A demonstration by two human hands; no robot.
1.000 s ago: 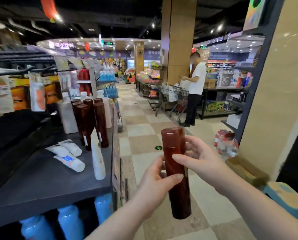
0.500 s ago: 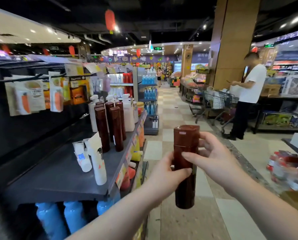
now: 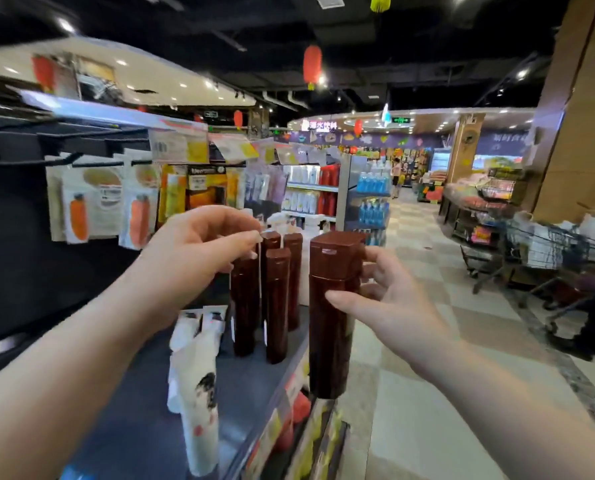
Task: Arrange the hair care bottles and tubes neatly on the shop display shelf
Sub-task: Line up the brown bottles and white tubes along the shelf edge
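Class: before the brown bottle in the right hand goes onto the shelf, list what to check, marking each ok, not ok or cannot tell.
1. Right hand grips held bottle: ok.
2. Held bottle upright: ok.
3. Its cap closed: ok.
4. Bare shelf in front of standing bottles: ok.
5. Left hand clear of standing bottles: not ok, it covers one top.
6. Tubes tidy: not ok, lying askew.

Supermarket aisle, beige-and-tan checkered floor running off toward the back. Ceiling's black with little spotlights, and red lanterns hang from it. Huge tan pillar on the right, with a shopping cart parked near it. Carrot-print packets hang on hooks at left, blue bottles fill a far rack, and a green exit sign glows above.
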